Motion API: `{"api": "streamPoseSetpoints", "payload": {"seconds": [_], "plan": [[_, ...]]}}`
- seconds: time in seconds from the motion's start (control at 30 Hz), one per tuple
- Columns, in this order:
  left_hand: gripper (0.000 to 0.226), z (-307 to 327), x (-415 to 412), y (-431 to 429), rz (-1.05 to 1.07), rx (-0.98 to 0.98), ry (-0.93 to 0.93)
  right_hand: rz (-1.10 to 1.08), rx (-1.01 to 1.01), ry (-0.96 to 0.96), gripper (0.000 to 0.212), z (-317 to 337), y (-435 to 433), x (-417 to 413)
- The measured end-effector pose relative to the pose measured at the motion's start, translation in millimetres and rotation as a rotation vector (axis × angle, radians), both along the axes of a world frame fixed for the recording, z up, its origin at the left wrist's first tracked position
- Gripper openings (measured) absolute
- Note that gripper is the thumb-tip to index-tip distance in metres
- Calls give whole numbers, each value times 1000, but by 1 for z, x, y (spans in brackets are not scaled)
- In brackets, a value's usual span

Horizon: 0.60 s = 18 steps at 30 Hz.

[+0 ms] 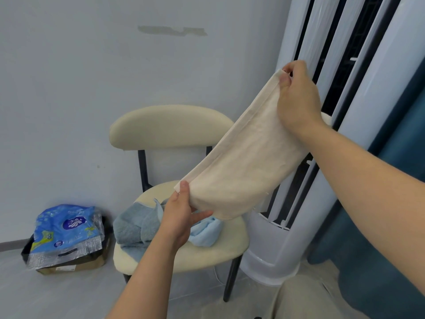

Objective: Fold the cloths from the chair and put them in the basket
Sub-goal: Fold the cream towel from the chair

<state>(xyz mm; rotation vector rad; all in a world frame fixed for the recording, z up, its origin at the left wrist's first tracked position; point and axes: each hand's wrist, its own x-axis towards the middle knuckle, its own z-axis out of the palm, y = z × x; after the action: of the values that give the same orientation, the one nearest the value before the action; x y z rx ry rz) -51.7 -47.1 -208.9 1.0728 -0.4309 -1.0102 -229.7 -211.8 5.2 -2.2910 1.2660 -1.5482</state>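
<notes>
At the far left, on the floor against the pale wall [92, 88], we saw a blue plastic package [66, 229] lying on top of a low cardboard box [78, 265]. Just to the right of it stood the chair [170, 127], cream-padded with dark legs and its backrest toward the wall. Two cloths lay on its seat: a grey-blue towel [131, 226], bunched up and hanging over the left front edge, and a light blue cloth [204, 236], crumpled near the middle of the seat. Whether the two touched we could not tell, since our arm crossed in front of them.

Our left hand [179, 217] was raised above the seat and gripped the lower corner of the cream cloth [248, 162], with the thumb pressed on top of the hem and the fingers reaching out beneath the fabric. From there the cream cloth ran up and to the right, in the air and clear of the chair, its upper hem drawn into a straight line while the lower part sagged in a soft curve. Our right hand [299, 100] pinched the upper corner between thumb and curled fingers, held high, above the level of the backrest.

Behind that hand stood a tall white tower unit [276, 245] with dark vertical slots, just beside the chair's right side. Farther right hung a dark blue curtain [391, 203], and a beige trouser leg [305, 298] showed at the bottom edge.
</notes>
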Motion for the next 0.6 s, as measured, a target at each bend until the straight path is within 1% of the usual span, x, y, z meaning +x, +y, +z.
{"api": "streamPoseSetpoints", "payload": {"seconds": [0.07, 0.2, 0.27, 0.33, 0.4, 0.47, 0.53, 0.6], "plan": [[53, -2, -1, -1, 2, 13, -23, 8, -4, 13, 26, 2, 2, 3], [61, -2, 2, 0, -30, -60, -185, -3, -28, 41, 26, 8, 5, 8], [59, -4, 7, 1, -87, 4, -327, -8, -10, 51, 26, 10, 6, 10], [46, -11, 11, 0, -134, 123, -423, -20, 20, 68, 25, 13, 9, 14], [29, -16, 9, -1, -112, 188, -427, -43, 43, 110, 25, 16, 11, 17], [20, -18, 6, -2, -82, 176, -381, -82, 85, 186, 25, 18, 13, 18], [18, -19, 6, -3, -75, 148, -299, -143, 126, 282, 23, 20, 11, 18], [21, -21, 9, -5, -75, 162, -216, -213, 166, 367, 27, 20, 6, 18]]}}
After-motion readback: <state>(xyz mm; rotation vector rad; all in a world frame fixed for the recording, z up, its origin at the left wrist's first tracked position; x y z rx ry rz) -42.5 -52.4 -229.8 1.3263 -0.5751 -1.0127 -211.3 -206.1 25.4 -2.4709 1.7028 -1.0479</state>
